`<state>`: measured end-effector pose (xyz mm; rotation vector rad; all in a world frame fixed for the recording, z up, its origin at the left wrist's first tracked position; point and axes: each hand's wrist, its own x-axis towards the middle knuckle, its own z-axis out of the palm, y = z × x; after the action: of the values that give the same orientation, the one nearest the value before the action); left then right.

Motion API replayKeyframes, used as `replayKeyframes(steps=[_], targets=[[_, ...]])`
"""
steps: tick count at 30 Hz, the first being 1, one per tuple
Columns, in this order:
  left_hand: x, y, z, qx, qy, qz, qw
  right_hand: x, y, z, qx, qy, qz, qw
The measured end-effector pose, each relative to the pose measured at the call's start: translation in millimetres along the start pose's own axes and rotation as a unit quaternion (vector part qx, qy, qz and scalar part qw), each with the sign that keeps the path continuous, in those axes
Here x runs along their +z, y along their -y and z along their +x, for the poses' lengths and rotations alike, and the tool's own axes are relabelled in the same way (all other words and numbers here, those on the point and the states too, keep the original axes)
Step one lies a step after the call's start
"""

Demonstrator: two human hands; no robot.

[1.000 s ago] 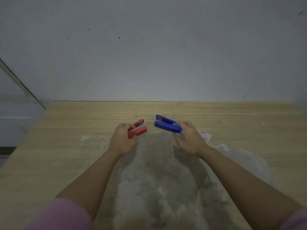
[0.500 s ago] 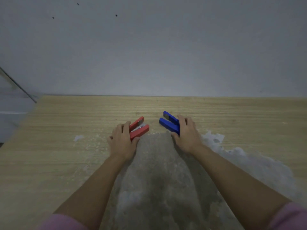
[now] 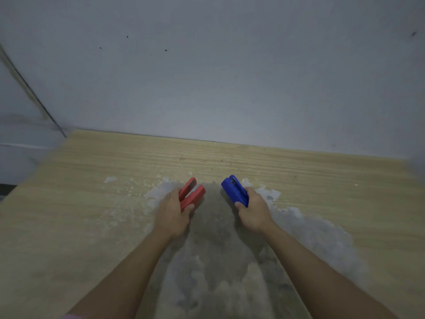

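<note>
Head view, centre of frame: left hand (image 3: 171, 215) wrapped round a gaping red stapler (image 3: 192, 195), right hand (image 3: 254, 212) round a blue stapler (image 3: 235, 190), apart, low at the worn bench (image 3: 92, 203); grasp seemingly made, next probably lifting or squeezing, wanting a firm, even grip.

Small red stapler (image 3: 192, 195), two arms slightly parted with metal showing between, gripped at its rear in left hand (image 3: 172, 215), nose angled away and rightward. Small blue stapler (image 3: 234, 191), arms closer together, gripped at its rear in right hand (image 3: 254, 212), nose angled away and leftward. Near each other, not touching.
</note>
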<state>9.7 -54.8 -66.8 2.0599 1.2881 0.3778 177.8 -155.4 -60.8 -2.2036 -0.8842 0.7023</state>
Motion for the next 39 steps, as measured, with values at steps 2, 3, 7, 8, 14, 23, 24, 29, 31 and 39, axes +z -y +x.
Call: replayKeyframes(steps=[2,3,7,8,14,23,24,29,31,39], targets=[[8,-24,-27,-0.015,0.013,-0.087,0.996,-14,-6,-25,0.027,0.022,0.132,0.991],[13,-37,-40,-0.025,0.021,-0.134,0.990,-20,-10,-37,0.042,0.033,0.188,0.981],[36,-82,-83,-0.074,0.065,-0.272,0.957,-46,-28,-81,0.081,0.043,0.322,0.942],[42,-92,-93,-0.084,0.077,-0.310,0.944,-54,-33,-92,0.082,0.049,0.339,0.936],[74,-127,-158,-0.143,0.169,-0.433,0.874,-103,-85,-160,0.096,0.085,0.442,0.888],[145,-183,-264,-0.115,0.257,-0.422,0.862,-168,-182,-248,0.102,0.069,0.466,0.876],[154,-189,-274,-0.113,0.260,-0.426,0.859,-173,-193,-256,0.102,0.069,0.465,0.877],[196,-214,-324,-0.112,0.264,-0.429,0.857,-200,-241,-301,0.111,0.079,0.448,0.884],[211,-220,-346,-0.112,0.270,-0.419,0.860,-209,-259,-318,0.112,0.085,0.439,0.887],[244,-219,-405,-0.092,0.317,-0.324,0.887,-222,-315,-371,0.109,0.104,0.375,0.915]])
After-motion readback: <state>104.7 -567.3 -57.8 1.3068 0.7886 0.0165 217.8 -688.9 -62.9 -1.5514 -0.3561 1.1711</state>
